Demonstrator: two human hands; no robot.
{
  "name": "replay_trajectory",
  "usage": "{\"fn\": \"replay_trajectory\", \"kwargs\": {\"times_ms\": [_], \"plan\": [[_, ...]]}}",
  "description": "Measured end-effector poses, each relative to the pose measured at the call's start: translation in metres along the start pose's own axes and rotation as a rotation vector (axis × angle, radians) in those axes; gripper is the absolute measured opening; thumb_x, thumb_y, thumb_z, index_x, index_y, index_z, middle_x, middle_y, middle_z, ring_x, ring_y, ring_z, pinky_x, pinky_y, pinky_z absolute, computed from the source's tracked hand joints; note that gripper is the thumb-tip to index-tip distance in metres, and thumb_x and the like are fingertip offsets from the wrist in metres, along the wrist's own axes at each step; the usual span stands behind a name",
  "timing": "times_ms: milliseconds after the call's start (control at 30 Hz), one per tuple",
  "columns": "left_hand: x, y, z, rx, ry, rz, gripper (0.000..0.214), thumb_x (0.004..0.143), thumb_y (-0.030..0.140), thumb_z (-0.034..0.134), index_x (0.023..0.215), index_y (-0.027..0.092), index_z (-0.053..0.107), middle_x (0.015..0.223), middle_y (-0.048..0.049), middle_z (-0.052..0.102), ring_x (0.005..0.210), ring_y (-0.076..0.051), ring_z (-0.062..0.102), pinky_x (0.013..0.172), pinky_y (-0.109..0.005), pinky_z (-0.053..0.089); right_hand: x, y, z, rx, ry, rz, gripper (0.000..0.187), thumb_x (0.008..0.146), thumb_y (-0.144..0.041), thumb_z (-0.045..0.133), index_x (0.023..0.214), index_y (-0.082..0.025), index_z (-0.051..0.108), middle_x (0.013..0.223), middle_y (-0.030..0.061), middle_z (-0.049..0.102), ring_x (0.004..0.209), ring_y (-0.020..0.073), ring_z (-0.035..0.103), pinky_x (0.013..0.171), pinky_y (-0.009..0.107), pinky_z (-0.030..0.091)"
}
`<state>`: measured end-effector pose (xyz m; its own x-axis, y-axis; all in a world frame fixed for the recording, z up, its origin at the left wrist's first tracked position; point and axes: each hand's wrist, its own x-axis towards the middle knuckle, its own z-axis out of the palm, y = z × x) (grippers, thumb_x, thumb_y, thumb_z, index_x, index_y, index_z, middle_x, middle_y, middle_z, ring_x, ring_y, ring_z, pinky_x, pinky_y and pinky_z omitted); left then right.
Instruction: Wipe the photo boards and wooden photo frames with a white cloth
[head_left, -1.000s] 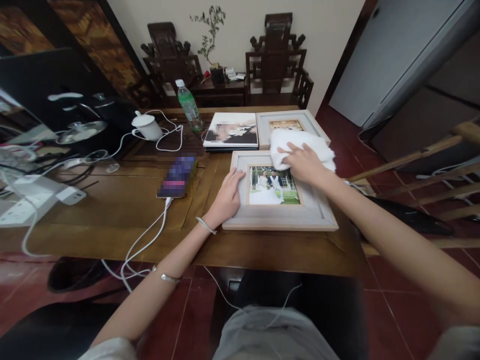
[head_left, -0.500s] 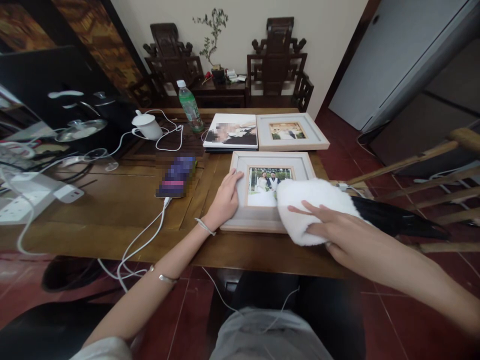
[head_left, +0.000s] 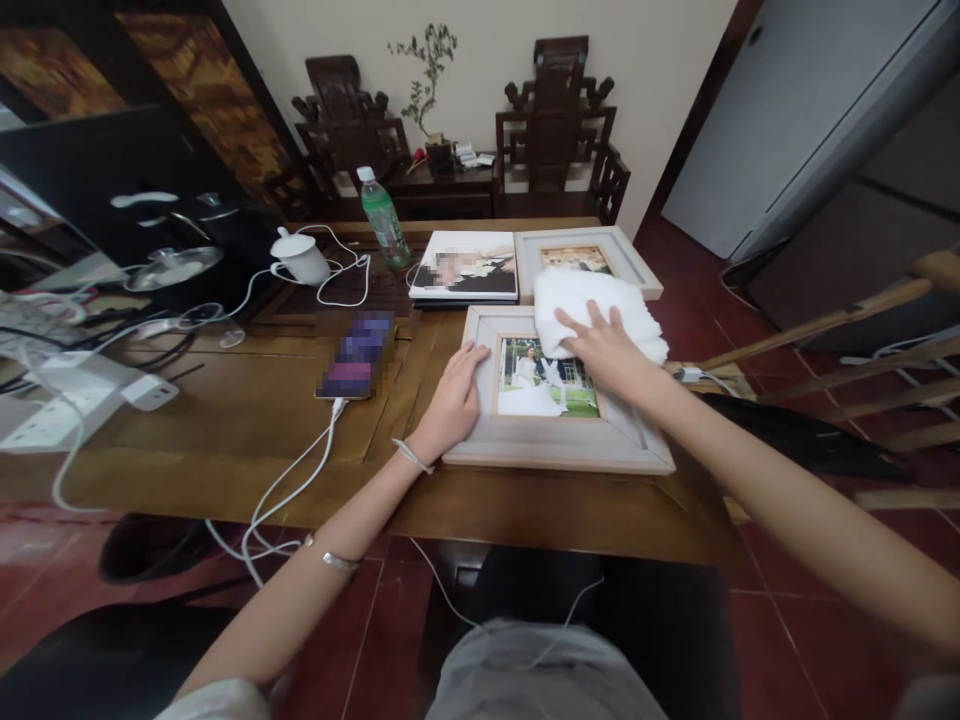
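A pale wooden picture frame point(head_left: 555, 443) with a wedding photo lies flat on the wooden table point(head_left: 225, 420). My left hand point(head_left: 450, 400) rests flat on the frame's left border, fingers apart. My right hand point(head_left: 611, 345) presses a white fluffy cloth point(head_left: 592, 300) onto the frame's upper right part. The cloth covers that corner and part of the photo.
A second framed photo point(head_left: 630, 262) and a photo album point(head_left: 466, 268) lie behind. A phone point(head_left: 356, 355) on a white cable, a white teapot point(head_left: 300, 258), a green bottle point(head_left: 382, 218) and power strips point(head_left: 67, 390) stand to the left. Wooden poles point(head_left: 825, 325) lie right.
My right hand slid the cloth from the frame's lower right corner back up to its upper right part. The left hand has stayed on the left border.
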<state>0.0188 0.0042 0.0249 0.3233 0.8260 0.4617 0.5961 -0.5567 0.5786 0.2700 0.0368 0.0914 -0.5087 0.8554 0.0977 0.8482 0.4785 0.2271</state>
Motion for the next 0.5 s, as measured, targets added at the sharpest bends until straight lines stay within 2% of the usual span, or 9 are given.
{"fn": "replay_trajectory", "kwargs": {"times_ms": [100, 233, 300, 400, 500], "plan": [[0.000, 0.000, 0.000, -0.006, -0.003, 0.000, 0.047, 0.085, 0.004, 0.035, 0.130, 0.013, 0.047, 0.138, -0.0156, 0.051, 0.139, -0.024, 0.035, 0.116, -0.049, 0.028, -0.020, -0.022, -0.005, 0.014, -0.065, -0.004, 0.049, 0.074, 0.008, 0.042, 0.109, -0.014, 0.068, 0.151, 0.0110, 0.038, 0.136, 0.0454, 0.030, 0.102, 0.070, 0.030], [0.000, 0.000, 0.000, -0.008, -0.007, 0.004, 0.048, 0.085, 0.004, 0.035, 0.130, 0.013, 0.047, 0.137, -0.0158, 0.051, 0.139, -0.025, 0.034, 0.116, -0.051, 0.028, -0.070, -0.052, -0.042, 0.009, -0.226, -0.072, 0.045, 0.070, 0.003, 0.049, 0.107, -0.015, 0.069, 0.147, 0.0116, 0.043, 0.128, 0.0466, 0.042, 0.097, 0.063, 0.042], [0.000, 0.000, 0.001, -0.002, -0.003, 0.009, 0.048, 0.085, 0.004, 0.035, 0.130, 0.014, 0.047, 0.137, -0.0150, 0.051, 0.139, -0.025, 0.034, 0.115, -0.051, 0.028, -0.096, -0.065, -0.060, 0.047, -0.282, -0.149, 0.045, 0.070, -0.003, 0.054, 0.109, -0.020, 0.069, 0.146, 0.0090, 0.045, 0.124, 0.0448, 0.048, 0.093, 0.058, 0.050], [0.000, -0.001, 0.002, 0.005, 0.004, 0.013, 0.047, 0.085, 0.004, 0.035, 0.129, 0.012, 0.048, 0.136, -0.0157, 0.052, 0.139, -0.025, 0.035, 0.116, -0.050, 0.029, -0.122, -0.083, -0.069, 0.117, -0.247, -0.244, 0.049, 0.067, -0.011, 0.057, 0.113, -0.025, 0.067, 0.147, 0.0070, 0.043, 0.126, 0.0452, 0.046, 0.093, 0.058, 0.051], [0.000, -0.002, 0.003, 0.004, 0.009, 0.020, 0.047, 0.085, 0.005, 0.035, 0.130, 0.014, 0.048, 0.137, -0.0146, 0.052, 0.139, -0.025, 0.035, 0.116, -0.051, 0.029, -0.121, -0.089, -0.057, 0.129, -0.166, -0.247, 0.054, 0.066, -0.008, 0.055, 0.116, -0.026, 0.065, 0.151, 0.0071, 0.036, 0.133, 0.0464, 0.035, 0.097, 0.064, 0.047]]}}
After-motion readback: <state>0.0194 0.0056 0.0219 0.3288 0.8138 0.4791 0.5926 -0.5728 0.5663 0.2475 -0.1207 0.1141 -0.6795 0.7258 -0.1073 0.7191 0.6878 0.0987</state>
